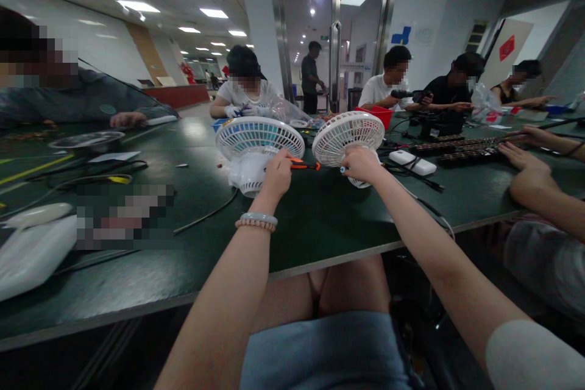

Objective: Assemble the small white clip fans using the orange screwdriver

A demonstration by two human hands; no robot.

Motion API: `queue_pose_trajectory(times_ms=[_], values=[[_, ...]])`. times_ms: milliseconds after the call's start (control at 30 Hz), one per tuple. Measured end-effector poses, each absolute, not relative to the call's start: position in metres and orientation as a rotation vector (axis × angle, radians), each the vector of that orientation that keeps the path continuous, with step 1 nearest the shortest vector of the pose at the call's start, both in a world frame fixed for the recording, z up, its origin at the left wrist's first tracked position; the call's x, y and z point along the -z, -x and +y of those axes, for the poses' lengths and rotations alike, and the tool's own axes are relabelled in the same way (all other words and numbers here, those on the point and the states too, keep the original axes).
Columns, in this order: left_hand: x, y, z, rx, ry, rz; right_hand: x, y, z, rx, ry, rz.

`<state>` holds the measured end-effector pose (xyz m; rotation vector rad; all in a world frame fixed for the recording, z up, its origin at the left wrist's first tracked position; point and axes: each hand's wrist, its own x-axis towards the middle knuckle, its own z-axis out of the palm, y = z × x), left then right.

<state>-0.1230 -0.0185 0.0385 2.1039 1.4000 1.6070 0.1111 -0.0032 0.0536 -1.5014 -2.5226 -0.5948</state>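
Note:
Two white fans with round slatted guards stand side by side on the green table, the left fan nearer me than the right fan. My left hand is closed at the left fan's motor housing. From its fingers an orange-and-black screwdriver sticks out to the right; its working end is hidden. My right hand is closed at the back of the right fan, just below the guard. A small light-blue tip shows beside its fingers; what it belongs to is unclear.
A white box with a cable and dark cords lie right of the fans. Farther right, a co-worker's hands touch long metal strips. A red bin stands behind. Several people sit around the table. A white object lies at left.

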Motion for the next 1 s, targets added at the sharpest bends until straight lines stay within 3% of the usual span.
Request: queue_pose_trajectory(times_ms=[1000], values=[[-0.0385,0.1205,-0.02,-1.58,-2.109,1.411,-0.0528,-0.1109,-0.0021,0.588,1.489,-2.519]])
